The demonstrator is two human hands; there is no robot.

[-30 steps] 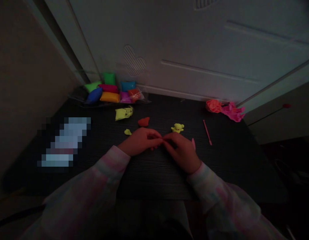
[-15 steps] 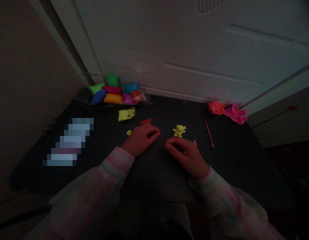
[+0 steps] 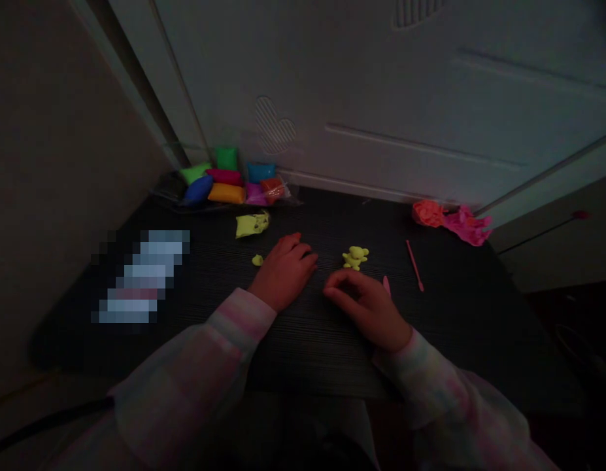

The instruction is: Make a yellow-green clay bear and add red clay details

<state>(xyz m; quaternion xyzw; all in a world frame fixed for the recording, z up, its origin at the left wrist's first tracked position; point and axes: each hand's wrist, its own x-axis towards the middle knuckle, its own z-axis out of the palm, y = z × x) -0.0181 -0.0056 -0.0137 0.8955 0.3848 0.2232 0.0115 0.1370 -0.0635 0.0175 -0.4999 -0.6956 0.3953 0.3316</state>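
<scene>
My left hand (image 3: 286,271) lies palm down over the dark table with its fingers apart, covering most of a red-orange piece (image 3: 297,236). Just left of it sits a small yellow lump of clay (image 3: 257,260). Thumb and fingertips of my right hand (image 3: 366,304) are pinched together; whatever they hold, if anything, is too small to make out. Right beyond that hand stands a little yellow clay bear (image 3: 355,257) with round ears, arms and legs. A pink tool (image 3: 386,285) is partly hidden behind my right hand.
A clear bag of coloured clay packets (image 3: 227,193) lies at the back left, with an opened yellow packet (image 3: 252,224) in front. A thin pink stick (image 3: 415,265) lies to the right. Crumpled orange and pink wrappers (image 3: 467,224) rest near the white door (image 3: 371,85). A blurred-out object (image 3: 148,275) is at left.
My left hand has loosened from a pinch and turned flatter, its fingers spreading over the red-orange piece. My right hand keeps its pinch. The view has shifted slightly.
</scene>
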